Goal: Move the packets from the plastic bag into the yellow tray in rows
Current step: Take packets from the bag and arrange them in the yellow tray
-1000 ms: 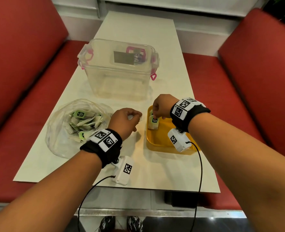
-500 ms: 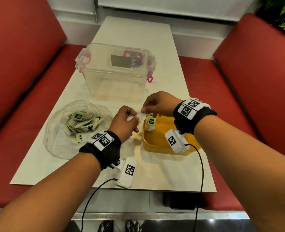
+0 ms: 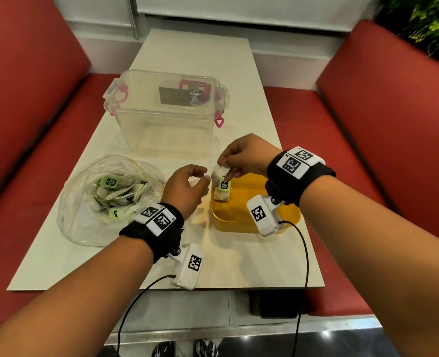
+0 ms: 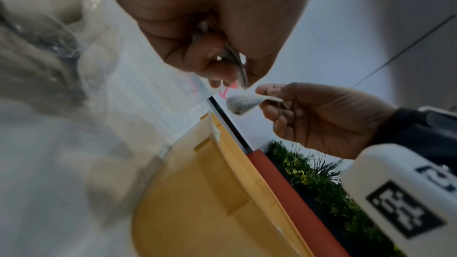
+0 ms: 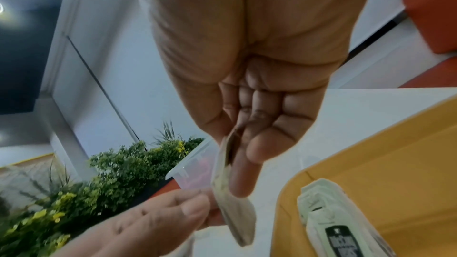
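Note:
A clear plastic bag (image 3: 84,215) on the table's left holds several pale packets with green labels (image 3: 115,189). To its right sits the yellow tray (image 3: 239,220), with a green-labelled packet (image 3: 222,193) standing on edge at its far left corner. My right hand (image 3: 224,167) pinches a pale packet (image 3: 218,173) just above that corner. My left hand (image 3: 203,180) hovers between bag and tray with its fingers curled; the left wrist view shows a thin pale packet (image 4: 232,60) edge-on in its pinch. In the right wrist view the standing packets (image 5: 333,212) lean against the tray's wall.
A clear lidded box with pink latches (image 3: 166,112) stands on the table behind the bag and tray. Red bench seats flank the white table (image 3: 239,266) on both sides. Cables hang from both wrist cameras over the near edge.
My right hand left the tray, met my left hand and took hold of a packet. The two hands have since drawn apart, with that packet now above the tray's far left corner.

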`<state>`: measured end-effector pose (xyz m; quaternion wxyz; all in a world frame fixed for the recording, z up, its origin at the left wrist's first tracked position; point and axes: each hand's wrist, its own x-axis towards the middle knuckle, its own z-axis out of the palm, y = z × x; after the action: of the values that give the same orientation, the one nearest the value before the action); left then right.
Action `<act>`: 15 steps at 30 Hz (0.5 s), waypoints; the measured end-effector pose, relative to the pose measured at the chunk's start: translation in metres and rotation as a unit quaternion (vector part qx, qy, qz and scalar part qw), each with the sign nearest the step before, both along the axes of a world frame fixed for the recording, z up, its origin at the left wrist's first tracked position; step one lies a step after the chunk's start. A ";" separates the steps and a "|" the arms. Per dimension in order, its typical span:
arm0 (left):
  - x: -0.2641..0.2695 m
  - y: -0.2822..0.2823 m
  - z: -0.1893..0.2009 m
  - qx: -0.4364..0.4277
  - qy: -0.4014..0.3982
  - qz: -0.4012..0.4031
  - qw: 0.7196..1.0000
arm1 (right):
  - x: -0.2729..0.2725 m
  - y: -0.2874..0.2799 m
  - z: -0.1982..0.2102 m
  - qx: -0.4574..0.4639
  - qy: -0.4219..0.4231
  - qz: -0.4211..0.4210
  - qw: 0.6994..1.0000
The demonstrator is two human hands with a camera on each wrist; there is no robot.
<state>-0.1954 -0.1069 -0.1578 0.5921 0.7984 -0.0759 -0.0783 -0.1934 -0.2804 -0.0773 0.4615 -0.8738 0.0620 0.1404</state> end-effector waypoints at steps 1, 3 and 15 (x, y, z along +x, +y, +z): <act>-0.001 0.000 0.000 0.007 -0.010 -0.003 1.000 | -0.001 0.000 0.001 0.025 0.009 -0.015 1.000; -0.003 0.000 0.001 0.040 -0.039 -0.018 0.998 | -0.003 0.001 0.004 0.076 0.024 -0.041 0.996; -0.002 -0.003 0.002 0.075 -0.024 -0.043 0.996 | -0.007 -0.003 0.009 -0.050 -0.003 0.018 0.999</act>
<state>-0.1973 -0.1103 -0.1554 0.5249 0.8381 -0.1180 -0.0899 -0.2000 -0.2831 -0.0678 0.4150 -0.8970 0.0516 0.1434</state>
